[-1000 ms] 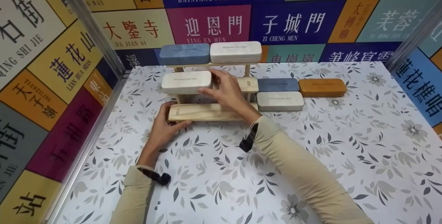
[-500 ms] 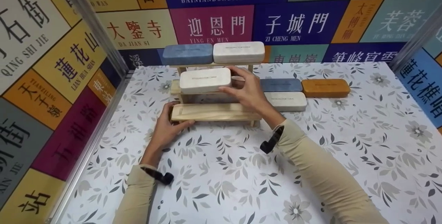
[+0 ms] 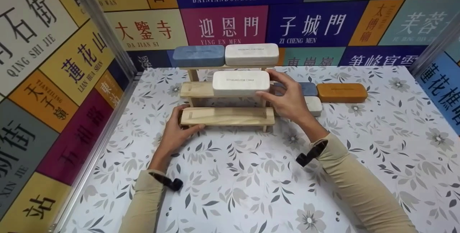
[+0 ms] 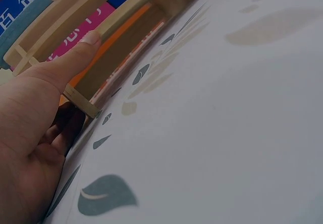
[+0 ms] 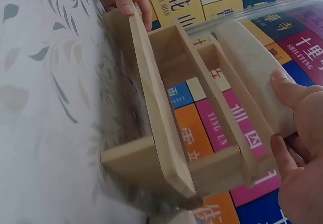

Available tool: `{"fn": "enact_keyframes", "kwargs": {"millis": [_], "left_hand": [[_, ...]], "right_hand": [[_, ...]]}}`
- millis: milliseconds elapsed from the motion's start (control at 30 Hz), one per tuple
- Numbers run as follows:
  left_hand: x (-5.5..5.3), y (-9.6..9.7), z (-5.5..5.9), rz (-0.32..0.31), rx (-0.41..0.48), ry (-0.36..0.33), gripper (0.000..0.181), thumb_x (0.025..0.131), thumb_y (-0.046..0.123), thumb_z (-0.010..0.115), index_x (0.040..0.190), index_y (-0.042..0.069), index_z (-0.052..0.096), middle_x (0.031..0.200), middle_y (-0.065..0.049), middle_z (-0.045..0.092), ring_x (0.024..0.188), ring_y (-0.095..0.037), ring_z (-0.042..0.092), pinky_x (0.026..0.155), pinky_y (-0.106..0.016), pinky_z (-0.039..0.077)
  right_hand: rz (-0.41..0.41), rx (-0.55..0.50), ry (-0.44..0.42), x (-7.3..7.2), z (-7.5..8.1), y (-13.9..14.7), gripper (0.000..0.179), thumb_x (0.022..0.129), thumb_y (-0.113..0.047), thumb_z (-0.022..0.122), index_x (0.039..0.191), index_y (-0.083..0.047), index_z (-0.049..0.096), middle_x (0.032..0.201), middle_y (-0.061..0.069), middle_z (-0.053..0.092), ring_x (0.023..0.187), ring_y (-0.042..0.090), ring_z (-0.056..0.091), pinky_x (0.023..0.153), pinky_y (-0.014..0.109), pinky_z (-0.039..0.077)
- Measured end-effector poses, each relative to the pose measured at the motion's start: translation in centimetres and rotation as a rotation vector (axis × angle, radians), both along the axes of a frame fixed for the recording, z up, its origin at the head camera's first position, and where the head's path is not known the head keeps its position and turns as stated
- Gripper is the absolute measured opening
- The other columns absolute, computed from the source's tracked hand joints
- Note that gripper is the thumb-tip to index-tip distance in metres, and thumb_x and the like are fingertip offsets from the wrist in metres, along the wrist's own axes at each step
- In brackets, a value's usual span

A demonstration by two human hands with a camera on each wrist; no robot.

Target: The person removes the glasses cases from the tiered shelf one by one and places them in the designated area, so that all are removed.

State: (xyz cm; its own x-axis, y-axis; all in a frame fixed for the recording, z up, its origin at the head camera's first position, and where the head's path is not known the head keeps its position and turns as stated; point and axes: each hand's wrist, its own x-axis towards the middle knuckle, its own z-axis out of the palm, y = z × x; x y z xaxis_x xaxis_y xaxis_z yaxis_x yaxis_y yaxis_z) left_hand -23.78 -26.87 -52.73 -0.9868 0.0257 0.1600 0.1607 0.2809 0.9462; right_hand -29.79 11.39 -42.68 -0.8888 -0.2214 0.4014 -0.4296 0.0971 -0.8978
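Six cases point(image 3: 240, 82) — one wooden rack point(image 3: 227, 116), two hands point(image 3: 290, 99)

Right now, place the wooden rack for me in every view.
Head: wooden rack near the centre.
Left wrist: wooden rack at upper left, cut off by the frame.
Right wrist: wooden rack slanting through the middle.
Shared landmark: left hand at one end.

The head view is bright, while both wrist views look dim and greyish.
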Motion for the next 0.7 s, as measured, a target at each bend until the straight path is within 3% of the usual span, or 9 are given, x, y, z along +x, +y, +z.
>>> {"fn": "enact_keyframes", "kwargs": {"millis": [233, 700], "left_hand": [[0.0, -0.1, -0.1, -0.006, -0.009, 0.001, 0.091, 0.083, 0.043, 0.096, 0.157, 0.028, 0.045, 0.148, -0.001, 0.06, 0.131, -0.019, 0.063, 0.111, -0.042, 0.051], [-0.1, 0.0, 0.1, 0.004, -0.014, -0.004, 0.091, 0.084, 0.041, 0.096, 0.157, 0.025, 0.045, 0.149, -0.004, 0.061, 0.134, -0.02, 0.062, 0.116, -0.042, 0.049]], "right_hand": [[-0.024, 0.01, 0.039, 0.6, -0.6, 3.1, 0.072, 0.091, -0.009, 0.089, 0.156, -0.006, 0.057, 0.154, 0.015, 0.059, 0.142, 0.028, 0.06, 0.115, 0.026, 0.051], [-0.054, -0.019, -0.007, 1.6, -2.2, 7.8, 0.072, 0.092, -0.004, 0.086, 0.157, -0.002, 0.054, 0.154, 0.022, 0.057, 0.136, 0.018, 0.063, 0.11, 0.024, 0.054]]}}
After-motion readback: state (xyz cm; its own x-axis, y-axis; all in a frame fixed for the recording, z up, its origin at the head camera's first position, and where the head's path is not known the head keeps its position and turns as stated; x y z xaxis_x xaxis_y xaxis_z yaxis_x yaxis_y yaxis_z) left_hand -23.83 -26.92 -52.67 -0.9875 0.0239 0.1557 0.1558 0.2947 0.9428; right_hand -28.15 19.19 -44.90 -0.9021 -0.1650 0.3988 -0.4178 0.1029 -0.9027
